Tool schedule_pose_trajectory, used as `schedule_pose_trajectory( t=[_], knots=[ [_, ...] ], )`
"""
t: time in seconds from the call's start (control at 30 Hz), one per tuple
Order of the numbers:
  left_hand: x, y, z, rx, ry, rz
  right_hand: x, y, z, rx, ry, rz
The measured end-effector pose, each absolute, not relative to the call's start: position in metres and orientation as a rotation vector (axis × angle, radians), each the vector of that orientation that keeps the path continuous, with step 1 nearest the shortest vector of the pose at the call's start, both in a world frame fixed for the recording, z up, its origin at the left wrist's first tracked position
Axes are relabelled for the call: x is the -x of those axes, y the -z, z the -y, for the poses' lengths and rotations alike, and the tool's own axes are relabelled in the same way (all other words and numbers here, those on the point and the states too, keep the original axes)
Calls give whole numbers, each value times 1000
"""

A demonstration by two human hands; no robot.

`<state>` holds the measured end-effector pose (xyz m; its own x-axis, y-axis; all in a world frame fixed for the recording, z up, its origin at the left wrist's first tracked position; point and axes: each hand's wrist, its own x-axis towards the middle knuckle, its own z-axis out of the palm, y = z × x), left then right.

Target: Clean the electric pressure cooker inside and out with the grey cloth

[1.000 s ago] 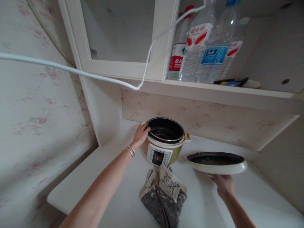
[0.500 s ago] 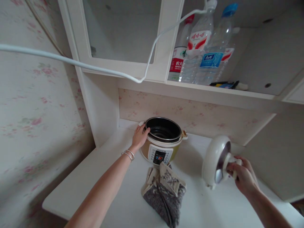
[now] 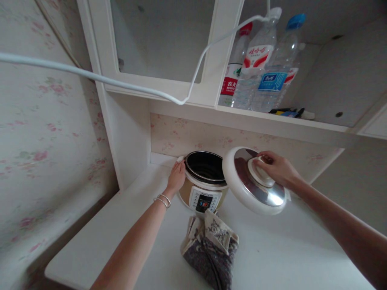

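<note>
An electric pressure cooker [image 3: 184, 192] with a display panel stands on the white table, its top uncovered and a black inner pot [image 3: 205, 166] inside. My left hand [image 3: 176, 175] grips the side handle at the cooker's left, fingers closed around it. In my right hand [image 3: 276, 167] is the cooker's round lid [image 3: 237, 189], white with a shiny metal middle, held by its knob. The lid hangs tilted at the cooker's right, its left edge overlapping the cooker's right rim from this view. A folded grey and beige cloth [image 3: 211, 249] lies in front of the cooker.
Above the table [image 3: 260, 266] hangs a white cabinet [image 3: 226, 52] with a glass door. Several plastic bottles [image 3: 269, 84] stand on its open shelf at the right. A white cable [image 3: 133, 86] crosses the upper view. Flowered wallpaper [image 3: 45, 161] covers the left wall.
My right hand has brought the lid left and up, close to the cooker, with its metal top now turned towards me. My left hand's fingers have shifted from the pot rim onto the side handle.
</note>
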<state>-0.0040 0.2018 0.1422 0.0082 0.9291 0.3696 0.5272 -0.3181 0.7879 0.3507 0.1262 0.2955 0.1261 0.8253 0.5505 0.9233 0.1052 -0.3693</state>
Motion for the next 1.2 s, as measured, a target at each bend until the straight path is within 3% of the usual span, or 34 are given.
schedule_pose_trajectory(
  t=[0.23,0.47,0.7,1.2],
  knots=[
    [11,-145,-201,-1802,-1335,-1458,-279,-318,-185,1579,108,2074],
    [18,-151,-202,-1626,-1268,-1512,-230,-302,-244,1361,170,2606],
    [23,-157,-205,-1573,-1202,-1543,-204,-282,-255,1459,371,2527],
    [27,-159,-215,-1729,-1127,-1746,-214,-275,-267,1053,619,2654]
  ],
)
